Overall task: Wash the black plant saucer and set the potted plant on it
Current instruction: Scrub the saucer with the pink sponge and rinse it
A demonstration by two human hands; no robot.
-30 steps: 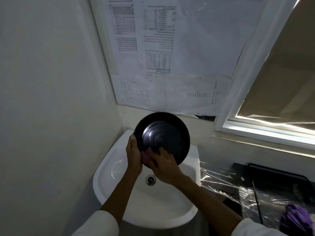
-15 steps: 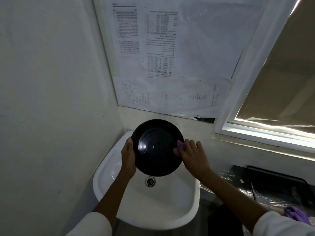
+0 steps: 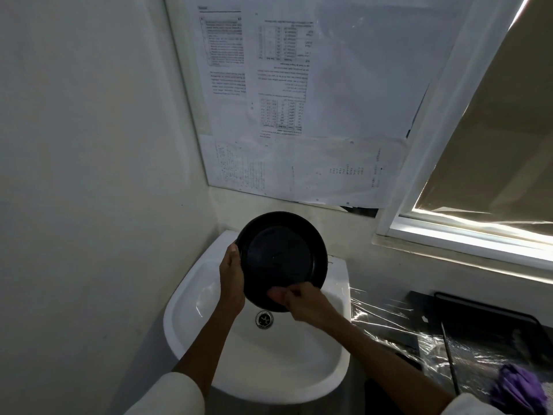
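While the left hand (image 3: 232, 281) props the black plant saucer (image 3: 281, 260) on edge over the white basin (image 3: 191, 298), the right hand (image 3: 302, 304) works at its lower rim. The tilt makes sense: face turned toward the person, so they can see what they're scrubbing, and any drips should fall straight into the bowl near the drain (image 3: 264, 319). Left fingers are curled round the saucer's left edge, thumb on the near side, clamping it firm. That hand is the anchor, I'd say, so the other can push without the dish swinging.

Right fingers (image 3: 291, 295) are bunched tight and pressed to the saucer, pinching a small pinkish thing (image 3: 276, 293), prob. a sponge or scrub pad, too small to tell which. No running water visible, and no tap in view either.

Now the change: half a sec ago the right hand sat at the saucer's right edge, pad on the rim at mid height. It has since swept down and round to the bottom of the dish, so the scrub looks to be going round the rim. The saucer now sits a touch further right over the basin, w/ its face showing plainer and darker. The left grip hasn't budged from that left edge.

Off to the right: a counter under shiny plastic wrap (image 3: 389, 319), plus a purple cloth (image 3: 520, 387) at the corner. No potted plant anywhere in sight, so that half of the job is not yet begun.
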